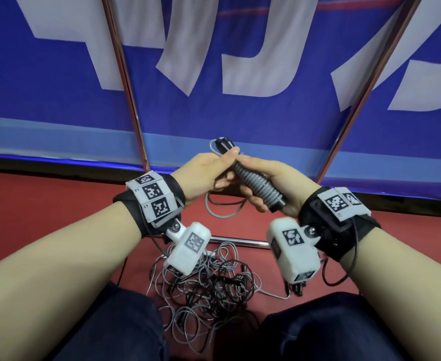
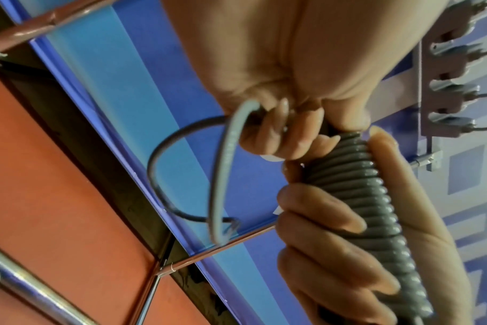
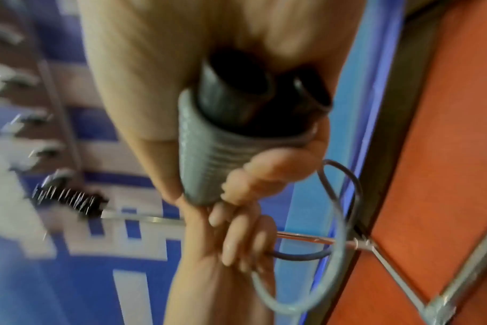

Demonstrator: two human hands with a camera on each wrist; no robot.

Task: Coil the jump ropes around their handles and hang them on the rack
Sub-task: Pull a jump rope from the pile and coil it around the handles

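A pair of black jump rope handles (image 1: 255, 186) lies wrapped in tight grey rope coils (image 2: 356, 187) (image 3: 206, 158). My right hand (image 1: 268, 183) grips the coiled part from below, fingers curled round it (image 2: 320, 211). My left hand (image 1: 214, 168) pinches the handles' upper end and the loose grey rope (image 2: 225, 158), which hangs in a short loop (image 1: 222, 207) (image 3: 328, 220). A hook rack (image 2: 442, 88) with several pegs shows in the left wrist view, and blurred (image 3: 22, 88) in the right wrist view.
A tangled heap of grey and black jump ropes (image 1: 209, 287) lies on the red floor (image 1: 44, 204) between my knees. Chrome frame poles (image 1: 125, 82) (image 1: 365, 87) rise before a blue and white banner (image 1: 240, 61). A coiled black rope (image 3: 70, 202) hangs on the rack.
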